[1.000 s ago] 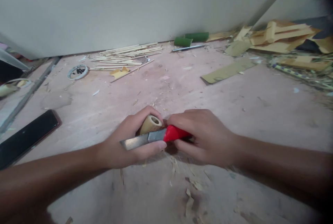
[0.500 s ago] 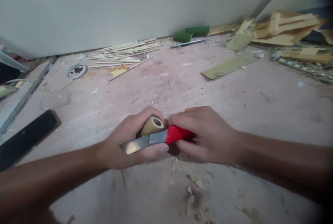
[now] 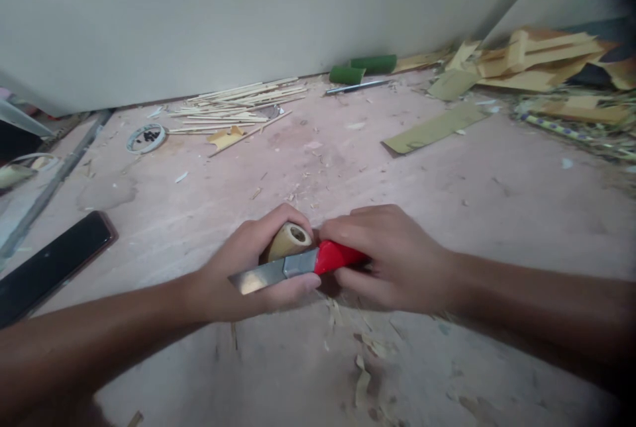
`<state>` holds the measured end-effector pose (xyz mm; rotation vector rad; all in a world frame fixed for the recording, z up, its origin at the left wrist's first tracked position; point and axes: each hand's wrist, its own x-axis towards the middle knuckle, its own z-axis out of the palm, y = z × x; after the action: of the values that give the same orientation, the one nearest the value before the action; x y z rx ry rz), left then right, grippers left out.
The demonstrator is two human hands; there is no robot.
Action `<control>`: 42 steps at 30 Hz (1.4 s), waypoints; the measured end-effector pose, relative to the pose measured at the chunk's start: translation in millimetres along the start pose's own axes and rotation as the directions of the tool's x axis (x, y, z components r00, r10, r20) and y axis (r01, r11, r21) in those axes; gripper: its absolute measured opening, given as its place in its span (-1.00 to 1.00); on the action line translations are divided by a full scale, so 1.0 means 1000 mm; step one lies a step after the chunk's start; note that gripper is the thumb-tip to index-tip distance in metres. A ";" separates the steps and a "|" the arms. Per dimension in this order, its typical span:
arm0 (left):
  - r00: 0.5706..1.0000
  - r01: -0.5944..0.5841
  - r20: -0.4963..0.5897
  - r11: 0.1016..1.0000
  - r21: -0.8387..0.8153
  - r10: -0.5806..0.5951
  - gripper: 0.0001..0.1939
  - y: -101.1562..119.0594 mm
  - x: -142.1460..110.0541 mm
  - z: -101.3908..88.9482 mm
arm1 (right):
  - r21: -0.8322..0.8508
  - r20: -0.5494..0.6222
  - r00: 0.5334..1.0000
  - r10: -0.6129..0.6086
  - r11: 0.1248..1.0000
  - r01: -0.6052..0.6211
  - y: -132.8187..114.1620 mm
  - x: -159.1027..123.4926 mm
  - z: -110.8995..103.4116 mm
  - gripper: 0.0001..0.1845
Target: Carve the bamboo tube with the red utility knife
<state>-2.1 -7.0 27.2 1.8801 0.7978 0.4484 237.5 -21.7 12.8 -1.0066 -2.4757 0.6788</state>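
Note:
My left hand [image 3: 253, 261] is wrapped round a short hollow piece of bamboo [image 3: 283, 244], its open end facing up and toward the right. Closed on the red handle of a utility knife [image 3: 342, 256] is my right hand [image 3: 387, 255]. The knife's broad metal blade [image 3: 263, 274] points left and lies across my left palm, in front of the bamboo and above the thumb. Whether the blade touches the bamboo I cannot tell. The fingertips of both hands are partly hidden behind the knife and the bamboo.
A phone [image 3: 54, 268] lies at the left. Thin sticks [image 3: 238, 106] and a tape ring [image 3: 146, 139] lie farther back. Green bamboo pieces [image 3: 372, 64] rest by the wall, a flat strip [image 3: 437, 129] in front of them. Scraps [image 3: 541, 59] pile up at the right. Shavings [image 3: 362, 380] litter the near surface.
Both hands keep their hold on the bamboo and the knife, almost unmoved. The view has shifted very slightly.

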 end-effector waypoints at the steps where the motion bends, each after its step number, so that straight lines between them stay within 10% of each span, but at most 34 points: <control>1: 1.000 0.002 -0.015 1.000 0.007 -0.002 -0.61 0.000 0.000 0.001 | -0.006 -0.002 1.000 -0.002 1.000 0.002 0.000 0.000 0.000 -0.89; 16: 0.991 0.003 -0.132 0.999 -0.039 -0.008 -0.64 -0.001 -0.001 0.003 | -0.044 0.005 0.999 0.052 0.998 -0.051 0.000 -0.001 -0.001 -0.85; 42: 0.999 0.047 -0.010 0.997 -0.059 -0.048 -0.65 0.002 0.000 0.000 | -0.063 0.023 0.999 0.031 0.998 -0.030 0.001 -0.001 0.000 -0.82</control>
<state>-1.2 -7.2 28.9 1.8018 0.8268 0.4490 239.2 -22.1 12.4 -1.0675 -2.5216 0.6296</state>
